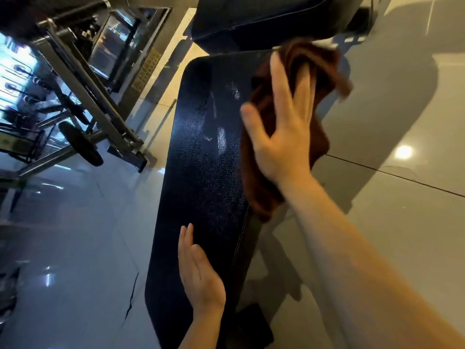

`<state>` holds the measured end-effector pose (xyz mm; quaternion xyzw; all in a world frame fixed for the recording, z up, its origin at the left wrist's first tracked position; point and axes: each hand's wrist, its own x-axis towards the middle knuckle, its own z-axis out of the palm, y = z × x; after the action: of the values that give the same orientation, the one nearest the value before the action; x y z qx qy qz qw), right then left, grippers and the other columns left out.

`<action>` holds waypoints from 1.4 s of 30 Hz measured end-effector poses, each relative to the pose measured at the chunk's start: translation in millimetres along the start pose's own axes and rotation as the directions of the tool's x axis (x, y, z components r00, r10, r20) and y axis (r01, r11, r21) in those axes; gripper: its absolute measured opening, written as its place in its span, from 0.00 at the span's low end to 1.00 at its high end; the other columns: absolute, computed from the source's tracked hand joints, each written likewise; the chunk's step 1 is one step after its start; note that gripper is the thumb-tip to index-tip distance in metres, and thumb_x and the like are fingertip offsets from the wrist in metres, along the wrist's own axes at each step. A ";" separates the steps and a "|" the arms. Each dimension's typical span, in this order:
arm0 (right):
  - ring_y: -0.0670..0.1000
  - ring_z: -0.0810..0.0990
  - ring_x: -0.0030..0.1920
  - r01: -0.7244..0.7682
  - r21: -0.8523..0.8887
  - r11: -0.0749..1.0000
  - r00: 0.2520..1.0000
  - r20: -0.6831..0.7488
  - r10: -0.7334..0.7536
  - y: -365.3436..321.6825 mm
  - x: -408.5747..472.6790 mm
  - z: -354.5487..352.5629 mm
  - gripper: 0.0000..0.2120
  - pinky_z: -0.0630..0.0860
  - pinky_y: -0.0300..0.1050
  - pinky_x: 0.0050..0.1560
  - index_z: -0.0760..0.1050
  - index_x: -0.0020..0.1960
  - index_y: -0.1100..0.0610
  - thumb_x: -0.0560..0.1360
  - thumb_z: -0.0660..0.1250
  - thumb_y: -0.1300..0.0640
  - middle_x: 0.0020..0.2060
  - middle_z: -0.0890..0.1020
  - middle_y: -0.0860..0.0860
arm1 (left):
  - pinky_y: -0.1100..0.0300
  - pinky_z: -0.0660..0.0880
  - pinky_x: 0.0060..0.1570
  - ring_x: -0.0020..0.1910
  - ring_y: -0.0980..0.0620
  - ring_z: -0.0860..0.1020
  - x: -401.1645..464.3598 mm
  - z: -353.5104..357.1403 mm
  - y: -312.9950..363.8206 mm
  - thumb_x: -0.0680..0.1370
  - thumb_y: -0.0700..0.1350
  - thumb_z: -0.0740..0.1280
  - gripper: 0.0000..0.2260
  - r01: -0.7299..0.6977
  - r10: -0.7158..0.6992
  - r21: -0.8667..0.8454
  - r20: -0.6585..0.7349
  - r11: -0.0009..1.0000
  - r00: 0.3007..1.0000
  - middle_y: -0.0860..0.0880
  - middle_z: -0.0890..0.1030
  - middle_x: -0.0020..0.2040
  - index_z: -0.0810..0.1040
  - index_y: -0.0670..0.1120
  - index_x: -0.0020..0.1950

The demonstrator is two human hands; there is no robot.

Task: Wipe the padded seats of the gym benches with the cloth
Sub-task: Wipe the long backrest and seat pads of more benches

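Note:
A long black padded bench seat (201,187) runs from the bottom of the head view up to the middle, its surface cracked and worn in pale patches. A brown cloth (261,187) lies bunched along the seat's right edge and hangs over its side. My right hand (279,132) presses flat on the cloth with fingers spread and straight. My left hand (198,275) rests flat on the near part of the seat, fingers together. A second black pad (251,23) sits beyond the seat's far end, tilted upward.
A metal gym machine frame (95,102) with a weight plate (80,144) stands to the left on the glossy tiled floor (392,222). Glass doors (118,44) are at the back left. A dark bench foot (256,323) shows under the seat's near end.

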<state>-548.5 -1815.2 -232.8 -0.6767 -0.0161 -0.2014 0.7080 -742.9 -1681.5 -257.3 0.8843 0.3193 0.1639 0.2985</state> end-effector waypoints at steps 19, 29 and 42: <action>0.36 0.42 0.75 -0.195 0.097 0.976 0.981 -0.001 0.196 -8.7 -77.6 14.4 0.33 0.39 0.29 0.72 0.41 0.77 0.51 0.80 0.57 0.46 0.75 0.47 0.42 | 0.47 0.57 0.76 0.75 0.62 0.57 -0.9 0.0 -8.9 0.78 0.67 0.42 0.16 -0.050 0.052 0.095 -0.024 0.994 0.998 0.61 0.60 0.76 0.57 0.80 0.64; 0.52 0.46 0.79 -0.170 0.076 0.982 0.979 -0.098 0.177 -7.1 -18.8 9.5 0.33 0.45 0.50 0.79 0.45 0.79 0.61 0.81 0.58 0.52 0.79 0.50 0.56 | 0.47 0.58 0.75 0.75 0.61 0.59 1.1 2.1 -14.5 0.79 0.64 0.42 0.16 -0.071 0.077 0.090 -0.057 0.993 0.995 0.60 0.62 0.76 0.58 0.74 0.65; 0.39 0.41 0.75 -0.221 0.053 0.974 0.975 0.008 0.221 -12.5 -98.1 20.9 0.33 0.37 0.30 0.73 0.39 0.77 0.53 0.81 0.56 0.48 0.76 0.46 0.47 | 0.47 0.57 0.75 0.75 0.62 0.59 0.1 1.8 -11.8 0.78 0.64 0.43 0.16 -0.046 0.051 0.085 -0.064 0.995 0.997 0.63 0.61 0.75 0.58 0.76 0.65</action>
<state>-637.3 -1769.2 -248.2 -0.6553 0.0532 -0.1201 0.7439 -747.5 -1674.9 -266.2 0.8976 0.3140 0.1869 0.2464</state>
